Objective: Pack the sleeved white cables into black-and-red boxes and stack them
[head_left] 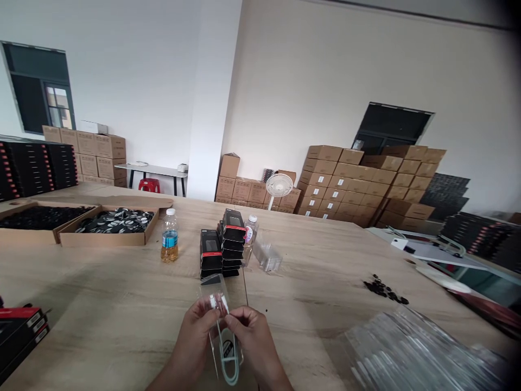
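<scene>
Low in the middle of the view, a looped pale green cable (232,374) with white plug ends (220,302) is between my hands. My left hand (194,332) has thumb and fingers closed around the cable near its plugs. Opposite it, my right hand (257,335) pinches the cable just below the plugs. Behind the cable, partly covered by my fingers, is a clear plastic case (208,290); I cannot tell which hand bears it. A round dark label or disc (228,348) shows inside the cable loop.
Stacked black boxes (233,239) stand ahead, between a bottle of amber liquid (170,239) and another bottle (252,228). Clear plastic cases (411,353) pile up at right, near small black pieces (385,288). Cartons of black items (109,238) sit left.
</scene>
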`<state>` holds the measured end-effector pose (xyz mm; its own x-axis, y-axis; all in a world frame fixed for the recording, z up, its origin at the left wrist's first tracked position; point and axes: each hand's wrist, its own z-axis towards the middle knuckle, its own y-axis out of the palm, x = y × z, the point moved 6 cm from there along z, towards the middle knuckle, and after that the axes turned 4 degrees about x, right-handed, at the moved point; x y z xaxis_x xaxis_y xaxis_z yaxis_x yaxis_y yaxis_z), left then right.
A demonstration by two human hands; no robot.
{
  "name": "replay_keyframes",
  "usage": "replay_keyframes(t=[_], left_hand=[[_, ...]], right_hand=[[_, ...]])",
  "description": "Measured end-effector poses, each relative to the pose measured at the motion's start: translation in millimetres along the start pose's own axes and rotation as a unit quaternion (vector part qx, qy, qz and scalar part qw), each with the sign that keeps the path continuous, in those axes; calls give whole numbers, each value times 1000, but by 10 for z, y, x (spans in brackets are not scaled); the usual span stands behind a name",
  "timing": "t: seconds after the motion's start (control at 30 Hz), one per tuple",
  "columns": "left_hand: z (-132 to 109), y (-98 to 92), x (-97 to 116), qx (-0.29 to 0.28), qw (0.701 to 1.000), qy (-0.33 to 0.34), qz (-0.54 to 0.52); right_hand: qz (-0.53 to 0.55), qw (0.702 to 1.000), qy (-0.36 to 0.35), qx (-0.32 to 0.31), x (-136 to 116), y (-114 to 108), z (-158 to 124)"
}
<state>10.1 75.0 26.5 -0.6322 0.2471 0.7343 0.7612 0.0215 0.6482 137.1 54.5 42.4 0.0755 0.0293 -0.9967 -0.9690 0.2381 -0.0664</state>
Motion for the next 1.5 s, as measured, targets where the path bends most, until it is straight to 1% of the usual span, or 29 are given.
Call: replay_keyframes(t=[0.17,0.37,0.47,0.53,0.57,0.67,0.73,0.8,0.87,0.93,1.0,1.03,1.13,1.2,1.27,1.37,1.5], left_hand=[[-4,-10,-57,7,1000,-4,-10],[13,-73,-160,49,999,-6,-15],[8,-118,-157,80,997,0,-17],[11,-143,-116,95,995,9,-22],[18,-160,-86,103,994,14,-30],[70,-238,25,126,989,25,-67],[117,-292,94,133,987,25,-90],[159,-327,153,133,985,27,-105],[185,-337,192,129,984,27,-120],[199,-328,210,121,984,22,-131],[209,-320,215,113,984,15,-139],[214,-321,215,110,983,11,-143],[233,-349,203,108,982,0,-154],[248,-379,190,111,981,-7,-160],[260,-409,181,118,979,-11,-165],[268,-425,185,121,979,-17,-165],[261,-384,200,98,982,-26,-159]], right_hand=[[-76,995,-32,51,-82,-4,-47],[-105,992,-49,57,-93,88,-83],[-107,991,-55,51,-88,167,-118],[-130,988,-67,41,-112,217,-158],[-151,984,-83,34,-142,238,-183],[-216,963,-164,0,-270,279,-260],[-225,955,-192,-24,-302,255,-278],[-201,964,-171,-41,-240,189,-241],[-147,980,-119,-64,-99,138,-174],[-91,989,-62,-103,64,157,-122],[-67,989,-42,-122,161,217,-104],[-70,990,-49,-114,171,247,-105],[-102,990,-87,-43,108,309,-141],[-118,989,-91,-7,65,343,-170],[-122,989,-86,16,48,359,-179],[-107,992,-71,20,87,360,-154],[-23,999,29,-26,264,378,-122]])
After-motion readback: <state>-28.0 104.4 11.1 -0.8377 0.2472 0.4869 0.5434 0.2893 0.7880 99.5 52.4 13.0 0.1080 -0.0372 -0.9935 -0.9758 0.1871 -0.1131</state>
